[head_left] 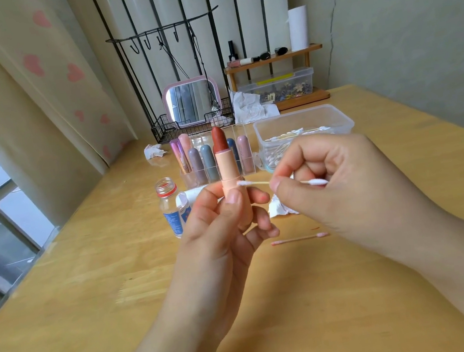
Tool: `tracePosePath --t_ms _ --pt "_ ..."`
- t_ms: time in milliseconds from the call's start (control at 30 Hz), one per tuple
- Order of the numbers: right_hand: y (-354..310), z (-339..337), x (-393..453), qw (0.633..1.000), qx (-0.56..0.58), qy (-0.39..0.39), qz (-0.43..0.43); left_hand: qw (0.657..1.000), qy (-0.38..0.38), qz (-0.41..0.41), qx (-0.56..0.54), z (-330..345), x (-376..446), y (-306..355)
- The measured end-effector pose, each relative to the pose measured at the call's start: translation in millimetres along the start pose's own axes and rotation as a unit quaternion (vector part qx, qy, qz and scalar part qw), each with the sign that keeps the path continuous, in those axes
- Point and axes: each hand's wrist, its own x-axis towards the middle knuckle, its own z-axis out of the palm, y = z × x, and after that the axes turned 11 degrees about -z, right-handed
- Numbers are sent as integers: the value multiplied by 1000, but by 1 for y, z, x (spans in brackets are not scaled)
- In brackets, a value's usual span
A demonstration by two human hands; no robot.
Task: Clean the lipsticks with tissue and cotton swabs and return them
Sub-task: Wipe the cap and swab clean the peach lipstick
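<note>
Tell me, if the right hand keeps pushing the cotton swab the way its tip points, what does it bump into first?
Most likely the lipstick. The right hand aims the cotton swab leftward, and its tip already sits at the peach tube held by the left hand. Depth is hard to judge.

Dark red bullet in peach plastic lipstick tube point(228, 173), white-tipped cotton swab point(283, 181), cream curtain point(37, 69) with pink hearts.
</note>
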Motion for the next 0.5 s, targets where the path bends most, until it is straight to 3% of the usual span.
tracePosePath --t_ms 500 --pt "4 -2 3 999 18 8 -27 1000 -11 -4 -18 1 0 -1"
